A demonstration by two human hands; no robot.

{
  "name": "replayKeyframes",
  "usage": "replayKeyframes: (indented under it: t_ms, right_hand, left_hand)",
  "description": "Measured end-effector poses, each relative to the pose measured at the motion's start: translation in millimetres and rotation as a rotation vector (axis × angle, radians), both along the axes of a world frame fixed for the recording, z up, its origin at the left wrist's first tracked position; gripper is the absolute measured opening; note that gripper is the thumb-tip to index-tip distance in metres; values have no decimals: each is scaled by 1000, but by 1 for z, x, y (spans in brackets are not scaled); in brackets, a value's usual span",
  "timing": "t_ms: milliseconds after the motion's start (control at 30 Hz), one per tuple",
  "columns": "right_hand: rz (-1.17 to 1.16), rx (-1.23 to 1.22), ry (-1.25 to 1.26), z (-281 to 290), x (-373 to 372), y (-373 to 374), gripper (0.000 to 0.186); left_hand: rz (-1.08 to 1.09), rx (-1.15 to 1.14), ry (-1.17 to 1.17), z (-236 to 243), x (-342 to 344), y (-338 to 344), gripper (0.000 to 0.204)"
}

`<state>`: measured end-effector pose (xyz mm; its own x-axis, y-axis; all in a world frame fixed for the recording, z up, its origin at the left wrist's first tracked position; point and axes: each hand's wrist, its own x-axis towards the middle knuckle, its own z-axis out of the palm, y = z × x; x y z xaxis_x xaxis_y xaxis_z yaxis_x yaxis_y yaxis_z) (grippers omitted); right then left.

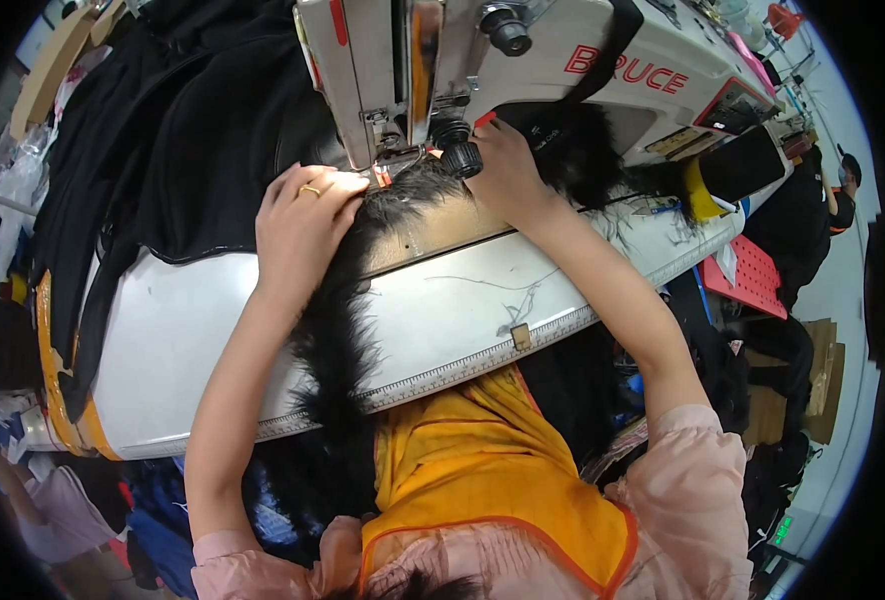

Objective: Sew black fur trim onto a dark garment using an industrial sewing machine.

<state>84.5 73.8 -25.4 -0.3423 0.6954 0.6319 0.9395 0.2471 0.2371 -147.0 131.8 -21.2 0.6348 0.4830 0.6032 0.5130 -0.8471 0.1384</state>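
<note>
**Two hands guide a strip of black fur under a sewing machine**

Head camera, looking down: a white desk (443, 320) runs across the middle of the picture, with a ruler strip along its near edge. A white industrial sewing machine (523, 70) stands at the far side of the desk.

A long strip of black fur trim (338, 330) lies across the desk. It runs from the needle area of the machine toward the person, then hangs over the near edge.

The left hand (303, 220) rests flat on the far end of the fur trim, just to the left of the needle. Its fingers lie together and press down on the fur rather than closing around it. A gold ring (310, 190) shows on one finger.

The right hand (503, 165) lies on the other side of the needle, on the fur beneath the machine's arm. Its fingers are bent and touch the fur; whether they pinch it cannot be told.

A heap of black fabric (183, 130) covers the far left of the desk. The person wears pink sleeves and an orange apron (483, 480).
</note>
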Motion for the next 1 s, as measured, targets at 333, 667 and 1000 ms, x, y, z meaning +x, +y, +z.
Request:
replayKeyframes:
  t_ms: [333,667,1000]
  right_hand:
    - [155,-165,-135,25,30,-20,16]
    - [188,-384,116,7,-18,-20,33]
    - [143,-246,20,14,9,-10,19]
  left_hand:
    - [-243,75,150,10,-17,-3,28]
    - [-234,28,66,8,-4,-7,26]
    - [-236,69,41,1,0,17,13]
